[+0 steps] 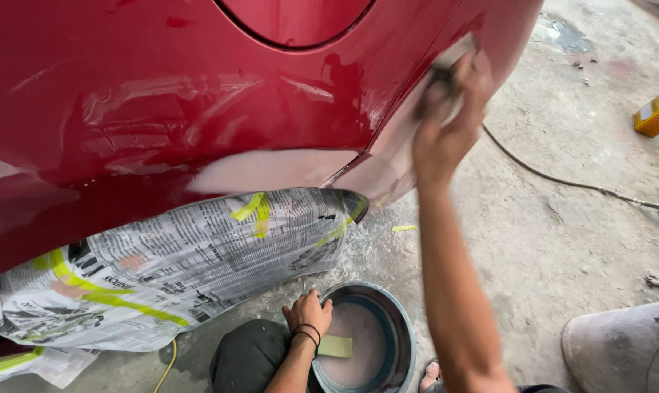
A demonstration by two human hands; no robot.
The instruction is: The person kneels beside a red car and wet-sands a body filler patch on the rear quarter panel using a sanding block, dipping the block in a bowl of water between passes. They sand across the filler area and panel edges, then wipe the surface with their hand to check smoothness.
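Pressing against the red car body panel (162, 94), the right hand (446, 116) is closed around a pale sanding pad (454, 54), held flat on the panel's right-hand edge near the top of the view. The fingers (469, 87) wrap over the pad, and only its light upper corner shows above them. The surface under and below the hand is dulled to a whitish grey, and a second dull patch (271, 169) lies on the lower lip of the panel, to the left of the forearm.

The left hand (308, 313) sits low in the view, resting on the rim of a round metal bucket (398, 320) with the fingers curled over the edge; it grips nothing else that can be seen. A dark band is around that wrist. Milky water fills the bucket, and a yellow-green rectangular piece (335, 346) lies in it just beside the hand.

Newspaper (169, 269) masks the area beneath the panel, fastened with strips of yellow-green tape (253, 209). A loose scrap of the same tape (404, 228) lies on the concrete floor (562, 218). A dark hose or cable (562, 178) runs across the floor to the right. A yellow container (657, 113) stands at the right edge, well apart from both hands.
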